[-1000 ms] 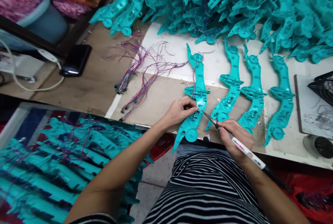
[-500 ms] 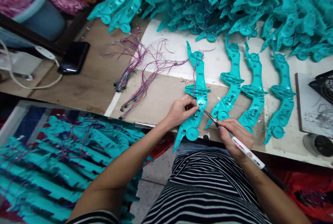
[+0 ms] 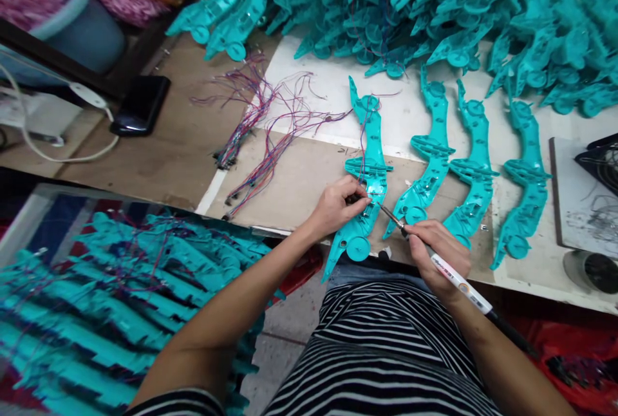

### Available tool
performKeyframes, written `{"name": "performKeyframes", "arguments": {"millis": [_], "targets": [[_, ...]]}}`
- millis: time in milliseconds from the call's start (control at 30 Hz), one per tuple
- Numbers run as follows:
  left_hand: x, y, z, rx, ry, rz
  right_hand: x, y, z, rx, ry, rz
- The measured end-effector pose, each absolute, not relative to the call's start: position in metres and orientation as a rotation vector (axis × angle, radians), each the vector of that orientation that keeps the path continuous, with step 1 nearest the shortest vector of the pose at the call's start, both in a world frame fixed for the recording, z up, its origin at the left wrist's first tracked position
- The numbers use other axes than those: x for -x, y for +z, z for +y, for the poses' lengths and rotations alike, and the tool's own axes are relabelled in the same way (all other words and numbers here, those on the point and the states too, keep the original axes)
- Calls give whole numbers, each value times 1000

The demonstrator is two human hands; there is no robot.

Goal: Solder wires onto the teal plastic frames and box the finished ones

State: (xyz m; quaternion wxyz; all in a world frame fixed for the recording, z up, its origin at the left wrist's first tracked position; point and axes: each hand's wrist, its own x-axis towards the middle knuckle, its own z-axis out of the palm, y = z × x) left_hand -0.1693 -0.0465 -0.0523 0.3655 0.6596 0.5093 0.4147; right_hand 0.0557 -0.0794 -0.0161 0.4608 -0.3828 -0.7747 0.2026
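Observation:
Beneath my hands a teal plastic part (image 3: 373, 136) lies at the table's front edge, its lower tip jutting past it. My left hand (image 3: 342, 205) is closed at the part's middle, thumb and fingers pinched on something small and dark, perhaps a wire end; the fingers hide most of it. A thin red and blue wire (image 3: 362, 139) runs up the part from there. My right hand (image 3: 438, 255) grips a soldering iron (image 3: 451, 272) like a pen. Its metal tip points at the part, close to my left fingertips; I cannot tell whether it touches.
Several similar teal parts (image 3: 476, 139) lie to the right, and a large heap (image 3: 425, 4) stands behind. Wire bundles (image 3: 265, 165) and a black phone (image 3: 141, 105) are to the left. A board (image 3: 582, 210) and a jar (image 3: 591, 271) sit far right. More parts (image 3: 111, 300) fill a container lower left.
The view has shifted slightly, so things on the table appear a little to the right. Both hands keep the same grip and nearly the same place at the teal part.

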Motion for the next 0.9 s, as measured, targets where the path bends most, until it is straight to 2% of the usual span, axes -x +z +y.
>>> {"name": "performKeyframes", "arguments": {"millis": [600,900], "targets": [[169,-53,-47,-1682,1038,1330,-67,-14,-73,979,407,-1846],[169,-53,-47,-1713,1078,1303,-49,-13,-50,1159,536,-1861]]}}
